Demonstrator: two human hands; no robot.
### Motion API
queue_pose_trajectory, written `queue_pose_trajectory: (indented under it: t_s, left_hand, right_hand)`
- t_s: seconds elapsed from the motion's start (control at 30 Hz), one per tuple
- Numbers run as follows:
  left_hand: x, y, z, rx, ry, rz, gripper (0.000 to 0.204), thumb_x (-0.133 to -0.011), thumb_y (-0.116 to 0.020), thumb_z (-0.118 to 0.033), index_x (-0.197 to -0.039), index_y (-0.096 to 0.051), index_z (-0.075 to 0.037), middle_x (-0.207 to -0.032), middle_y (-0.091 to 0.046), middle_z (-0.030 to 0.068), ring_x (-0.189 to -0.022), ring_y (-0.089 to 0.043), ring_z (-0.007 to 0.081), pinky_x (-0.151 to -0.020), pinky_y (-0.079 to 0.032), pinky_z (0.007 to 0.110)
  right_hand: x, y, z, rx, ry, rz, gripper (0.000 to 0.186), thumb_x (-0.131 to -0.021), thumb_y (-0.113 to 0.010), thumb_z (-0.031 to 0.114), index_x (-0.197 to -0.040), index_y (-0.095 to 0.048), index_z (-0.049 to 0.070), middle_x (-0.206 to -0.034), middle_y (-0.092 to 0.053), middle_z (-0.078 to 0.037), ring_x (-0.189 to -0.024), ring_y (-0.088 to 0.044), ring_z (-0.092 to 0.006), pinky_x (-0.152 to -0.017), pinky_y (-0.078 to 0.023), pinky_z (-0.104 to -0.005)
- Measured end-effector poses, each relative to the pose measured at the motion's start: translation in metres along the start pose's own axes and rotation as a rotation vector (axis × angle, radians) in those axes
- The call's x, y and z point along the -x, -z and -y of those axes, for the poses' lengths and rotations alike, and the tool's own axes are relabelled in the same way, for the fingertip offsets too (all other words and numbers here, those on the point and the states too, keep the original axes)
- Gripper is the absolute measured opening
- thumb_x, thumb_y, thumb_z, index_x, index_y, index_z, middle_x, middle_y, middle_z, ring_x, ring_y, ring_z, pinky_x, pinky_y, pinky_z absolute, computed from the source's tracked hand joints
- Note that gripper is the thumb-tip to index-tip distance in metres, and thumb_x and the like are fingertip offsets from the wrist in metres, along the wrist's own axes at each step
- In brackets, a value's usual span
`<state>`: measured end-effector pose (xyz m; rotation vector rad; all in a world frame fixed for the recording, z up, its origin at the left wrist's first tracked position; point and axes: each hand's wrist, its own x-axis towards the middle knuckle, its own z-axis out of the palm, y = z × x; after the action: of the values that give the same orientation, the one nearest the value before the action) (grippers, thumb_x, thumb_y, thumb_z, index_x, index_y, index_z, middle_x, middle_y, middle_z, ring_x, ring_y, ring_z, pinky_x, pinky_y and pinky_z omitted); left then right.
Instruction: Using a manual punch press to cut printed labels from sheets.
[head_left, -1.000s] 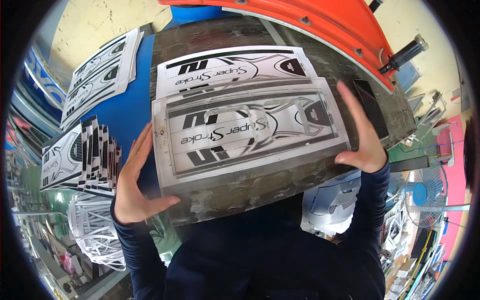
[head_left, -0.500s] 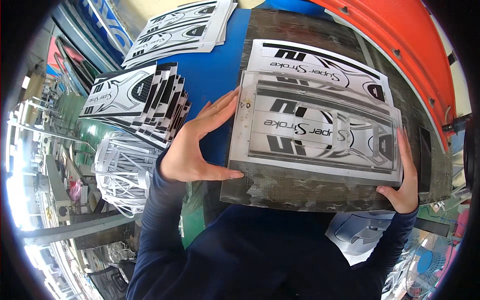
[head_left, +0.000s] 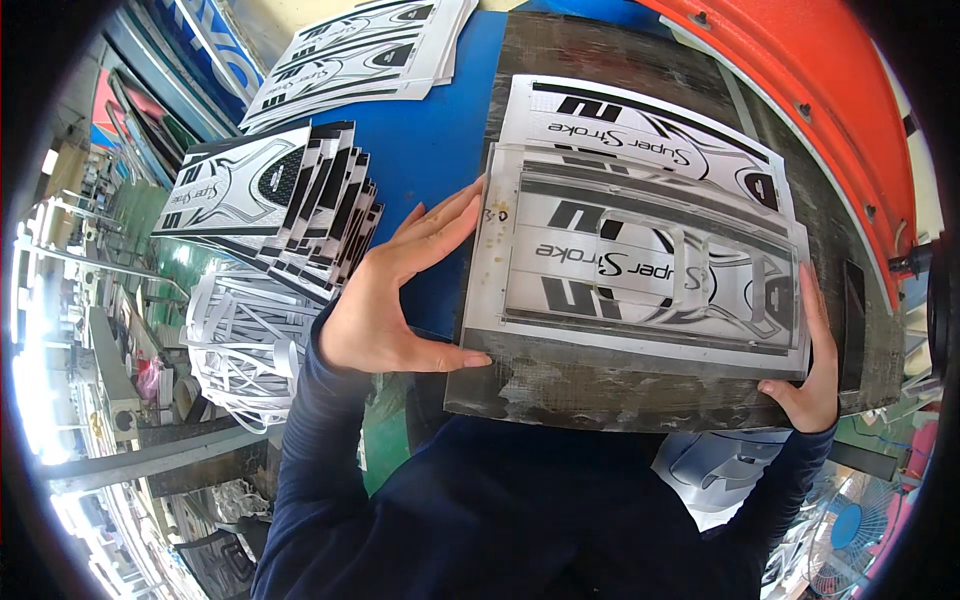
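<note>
A clear plastic template lies over a printed black, grey and white sticker sheet on a dark worn board. My left hand holds the template's left edge, fingers flat along the side and thumb at the lower left corner. At the right edge, my right hand grips the template's lower right corner, fingers stretched up its side. A second printed sheet shows beyond the template.
A fanned stack of similar printed sheets sits left on the blue table. More sheets lie at the far end. Cut white waste strips pile lower left. An orange curved panel runs along the right.
My view has swung left and closer. My left hand slid up along the template's left edge, while my right hand dropped to the lower right corner. The template sits squarer over the sheet.
</note>
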<state>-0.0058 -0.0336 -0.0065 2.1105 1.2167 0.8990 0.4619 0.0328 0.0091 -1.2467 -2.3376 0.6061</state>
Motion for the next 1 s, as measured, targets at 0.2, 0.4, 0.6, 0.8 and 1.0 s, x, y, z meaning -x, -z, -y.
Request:
queue_pose_trajectory:
  t_s: [0.2, 0.4, 0.6, 0.8, 1.0]
  left_hand:
    - [0.000, 0.001, -0.003, -0.020, 0.015, 0.014, 0.119, -0.054, -0.096, -0.028, -0.154, -0.036, -0.007, -0.161, -0.031, 0.0200, -0.150, -0.027, 0.0367, -0.118, -0.015, 0.060]
    - [0.004, 0.000, -0.006, -0.054, 0.069, -0.006, 0.118, -0.050, -0.094, -0.019, -0.153, -0.038, -0.005, -0.159, -0.035, 0.0197, -0.149, -0.031, 0.0327, -0.119, -0.017, 0.054]
    - [0.003, -0.006, 0.002, 0.054, 0.104, -0.047, 0.119, -0.041, -0.088, -0.018, -0.147, -0.041, 0.008, -0.151, -0.045, 0.0257, -0.145, -0.037, 0.0325, -0.120, -0.016, 0.048]
    - [0.004, -0.010, 0.012, 0.172, 0.110, -0.076, 0.118, -0.054, -0.091, -0.039, -0.148, -0.038, 0.008, -0.151, -0.041, 0.0299, -0.144, -0.037, 0.0360, -0.120, -0.018, 0.045]
    - [0.005, -0.011, 0.008, 0.231, 0.186, -0.111, 0.125, -0.056, -0.093, -0.050, -0.149, -0.033, 0.010, -0.153, -0.036, 0.0308, -0.144, -0.036, 0.0370, -0.119, -0.022, 0.046]
  right_hand:
    - [0.000, 0.000, 0.002, 0.002, -0.010, -0.001, 0.117, -0.064, -0.084, 0.050, -0.153, -0.031, -0.005, -0.157, -0.035, -0.024, -0.148, -0.031, -0.0345, -0.120, -0.022, -0.0415]
    - [-0.002, 0.002, 0.003, 0.033, 0.019, 0.005, 0.115, -0.063, -0.085, 0.048, -0.152, -0.033, -0.004, -0.157, -0.036, -0.024, -0.148, -0.031, -0.0353, -0.119, -0.024, -0.0414]
    - [0.004, 0.008, 0.001, 0.075, 0.039, 0.000, 0.114, -0.064, -0.090, 0.045, -0.155, -0.033, 0.007, -0.158, -0.036, -0.019, -0.149, -0.028, -0.0365, -0.120, -0.020, -0.0515]
    - [0.003, 0.006, 0.002, 0.034, 0.062, -0.026, 0.116, -0.062, -0.093, 0.039, -0.157, -0.031, 0.014, -0.159, -0.031, -0.024, -0.148, -0.028, -0.0387, -0.119, -0.020, -0.0563]
    - [0.004, 0.007, 0.002, 0.007, 0.075, -0.054, 0.114, -0.061, -0.094, 0.037, -0.155, -0.035, 0.012, -0.156, -0.035, -0.027, -0.146, -0.032, -0.0414, -0.118, -0.026, -0.0530]
